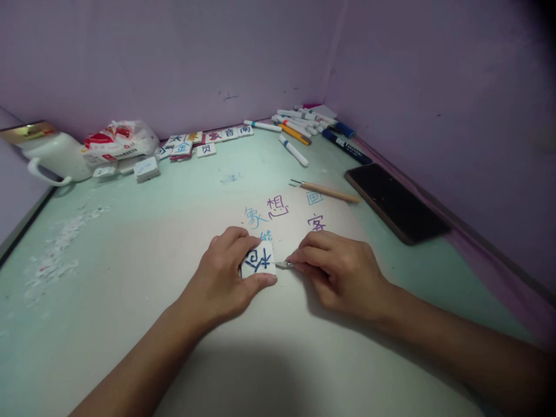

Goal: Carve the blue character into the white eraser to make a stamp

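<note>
Purple walls (182, 58) edge a pale-green counter (130, 255) where the left hand (226, 272) pinches a central square white tile (259, 260), blue character (263, 258) inked but apparently uncut, the right hand (339, 271) pinching a silver-bladed knife (285, 264) just beside it.

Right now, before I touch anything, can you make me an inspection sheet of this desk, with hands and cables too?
Surface: pale green tabletop, with coloured written characters beyond the hands and white crumbs on the left.
Work things: white tile with a dark blue character; small blade, its tip at the tile's right edge, contact unclear.
Clutter: more tiles, markers, wooden-handled tool, phone, white mug, red-and-white packet.
Hands: left hand holds the tile between thumb and fingers; right hand grips the blade.
Cables: nothing seen.
Surroundings: purple walls at the back and right.
</note>
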### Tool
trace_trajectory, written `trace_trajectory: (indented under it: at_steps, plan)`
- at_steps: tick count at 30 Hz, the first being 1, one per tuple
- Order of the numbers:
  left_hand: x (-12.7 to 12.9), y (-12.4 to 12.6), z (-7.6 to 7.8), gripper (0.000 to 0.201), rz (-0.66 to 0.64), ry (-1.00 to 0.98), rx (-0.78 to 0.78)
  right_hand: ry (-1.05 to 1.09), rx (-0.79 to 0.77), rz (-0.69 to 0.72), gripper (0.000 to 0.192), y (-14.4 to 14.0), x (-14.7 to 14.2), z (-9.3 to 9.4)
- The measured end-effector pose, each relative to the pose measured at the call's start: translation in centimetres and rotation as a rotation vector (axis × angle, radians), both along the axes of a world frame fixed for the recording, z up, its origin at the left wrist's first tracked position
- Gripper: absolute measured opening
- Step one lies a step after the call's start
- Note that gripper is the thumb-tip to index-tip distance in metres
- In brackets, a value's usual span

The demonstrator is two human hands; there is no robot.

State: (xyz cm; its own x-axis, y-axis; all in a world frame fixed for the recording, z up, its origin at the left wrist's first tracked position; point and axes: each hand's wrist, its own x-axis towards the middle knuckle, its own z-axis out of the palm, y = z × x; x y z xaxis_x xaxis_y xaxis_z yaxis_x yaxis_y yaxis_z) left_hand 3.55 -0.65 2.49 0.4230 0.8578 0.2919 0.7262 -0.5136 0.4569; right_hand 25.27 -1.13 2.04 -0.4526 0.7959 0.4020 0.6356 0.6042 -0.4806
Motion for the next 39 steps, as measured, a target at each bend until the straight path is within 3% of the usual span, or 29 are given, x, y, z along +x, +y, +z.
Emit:
trace_trajectory:
  at_steps: [9,28,39]
  plan:
    - [0.3,-0.2,0.0,0.038,0.038,0.047,0.031,-0.040,0.067,-0.035,0.022,-0.1,-0.3,-0.1]
    - [1.1,-0.7,0.0,0.039,0.137,0.045,0.006,-0.066,-0.045,-0.086,0.023,-0.5,-0.4,0.4]
    - [1.0,-0.6,0.0,0.037,0.136,0.043,0.003,-0.098,-0.017,-0.060,0.024,-0.5,-0.3,0.5]
